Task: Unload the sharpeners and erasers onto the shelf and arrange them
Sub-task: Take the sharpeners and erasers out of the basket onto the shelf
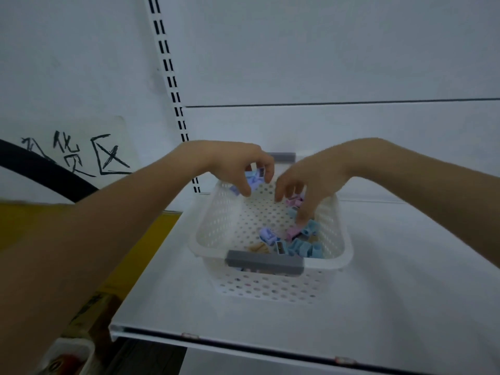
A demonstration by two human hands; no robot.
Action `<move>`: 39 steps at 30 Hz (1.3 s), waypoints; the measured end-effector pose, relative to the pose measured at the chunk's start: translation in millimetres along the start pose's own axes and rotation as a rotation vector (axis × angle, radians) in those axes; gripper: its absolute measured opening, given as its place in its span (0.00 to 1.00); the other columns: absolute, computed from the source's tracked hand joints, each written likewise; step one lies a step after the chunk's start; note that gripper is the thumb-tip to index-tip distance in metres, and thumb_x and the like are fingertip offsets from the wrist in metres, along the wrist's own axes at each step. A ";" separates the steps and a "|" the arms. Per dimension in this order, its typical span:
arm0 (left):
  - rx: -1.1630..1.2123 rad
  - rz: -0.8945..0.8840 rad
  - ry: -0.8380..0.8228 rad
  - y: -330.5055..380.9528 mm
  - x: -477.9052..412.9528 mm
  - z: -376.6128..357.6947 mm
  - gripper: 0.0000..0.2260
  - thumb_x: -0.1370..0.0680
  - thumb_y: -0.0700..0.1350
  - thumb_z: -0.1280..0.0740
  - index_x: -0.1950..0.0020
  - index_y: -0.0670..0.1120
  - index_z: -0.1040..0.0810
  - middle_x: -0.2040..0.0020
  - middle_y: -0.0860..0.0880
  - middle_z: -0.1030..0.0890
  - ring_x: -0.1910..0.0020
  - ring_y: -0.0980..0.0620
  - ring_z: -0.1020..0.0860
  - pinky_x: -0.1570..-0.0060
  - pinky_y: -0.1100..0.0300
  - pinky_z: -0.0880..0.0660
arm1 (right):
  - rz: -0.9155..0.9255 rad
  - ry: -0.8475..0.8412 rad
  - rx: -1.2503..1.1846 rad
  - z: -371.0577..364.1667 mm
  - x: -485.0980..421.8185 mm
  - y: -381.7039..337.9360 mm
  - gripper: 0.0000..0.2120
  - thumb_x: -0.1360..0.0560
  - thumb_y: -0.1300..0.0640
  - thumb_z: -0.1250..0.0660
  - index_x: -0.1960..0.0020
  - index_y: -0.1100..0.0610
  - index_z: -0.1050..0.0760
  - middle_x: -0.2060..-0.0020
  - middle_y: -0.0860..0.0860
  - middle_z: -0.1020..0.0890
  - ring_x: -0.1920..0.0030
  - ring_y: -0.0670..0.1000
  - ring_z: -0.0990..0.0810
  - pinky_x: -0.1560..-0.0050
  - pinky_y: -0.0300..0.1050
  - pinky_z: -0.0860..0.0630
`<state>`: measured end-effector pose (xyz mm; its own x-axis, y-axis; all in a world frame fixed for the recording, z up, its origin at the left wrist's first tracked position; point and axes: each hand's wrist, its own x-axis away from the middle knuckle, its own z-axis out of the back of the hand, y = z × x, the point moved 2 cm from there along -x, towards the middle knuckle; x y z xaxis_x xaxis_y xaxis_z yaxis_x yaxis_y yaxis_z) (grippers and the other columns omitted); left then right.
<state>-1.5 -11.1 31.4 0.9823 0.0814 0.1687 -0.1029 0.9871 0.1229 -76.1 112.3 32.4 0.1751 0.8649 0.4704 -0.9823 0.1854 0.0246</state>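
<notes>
A white perforated basket (232, 228) with grey handles stands on the white shelf (392, 288). Inside it lies a heap of small pastel sharpeners and erasers (300, 244) in blue, purple, pink and beige. My left hand (238, 163) hovers over the basket's far left corner and grips a few purple and blue pieces (255, 178) in its curled fingers. My right hand (305, 185) reaches down into the basket's right side, fingers spread, with fingertips touching the blue and pink pieces; whether it holds any is hidden.
The shelf's back panel and a slotted upright (173, 85) rise behind the basket. A paper sign with handwriting (81, 155) and a black hose (46, 174) are at the left. A yellow surface (32, 220) and a small container (67, 355) lie below left.
</notes>
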 end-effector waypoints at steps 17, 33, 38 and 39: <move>0.019 -0.043 0.071 -10.0 1.3 6.3 0.16 0.31 0.40 0.27 0.49 0.55 0.28 0.47 0.53 0.30 0.47 0.54 0.30 0.41 0.58 0.30 | 0.125 -0.005 0.001 -36.2 -46.9 -14.7 0.14 0.30 0.55 0.29 0.50 0.47 0.32 0.53 0.48 0.27 0.52 0.50 0.27 0.49 0.44 0.26; 0.085 -0.178 0.109 -0.3 -5.4 34.8 0.16 0.31 0.40 0.27 0.54 0.58 0.28 0.48 0.56 0.27 0.46 0.54 0.27 0.38 0.53 0.29 | -0.108 0.315 -0.424 18.0 34.7 15.8 0.15 0.32 0.61 0.27 0.49 0.50 0.27 0.53 0.49 0.24 0.55 0.50 0.21 0.62 0.34 0.26; 0.104 -0.182 0.136 47.4 -16.7 48.6 0.16 0.31 0.41 0.26 0.55 0.59 0.28 0.46 0.54 0.26 0.46 0.51 0.25 0.39 0.50 0.27 | -0.182 0.452 -0.587 18.7 90.4 48.5 0.15 0.33 0.67 0.28 0.49 0.55 0.25 0.53 0.55 0.22 0.59 0.51 0.20 0.60 0.36 0.22; 0.116 -0.183 0.146 58.1 -19.8 50.9 0.16 0.31 0.41 0.26 0.55 0.59 0.27 0.46 0.54 0.26 0.46 0.50 0.25 0.40 0.50 0.26 | -0.190 0.477 -0.623 14.6 98.2 54.8 0.15 0.33 0.68 0.28 0.49 0.56 0.25 0.53 0.56 0.23 0.59 0.52 0.20 0.59 0.37 0.20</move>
<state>-34.9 37.6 85.0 0.9975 -0.0699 -0.0082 0.0697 0.9655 0.2509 -113.7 200.6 92.8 0.4829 0.8723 0.0765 -0.7406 0.4535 -0.4959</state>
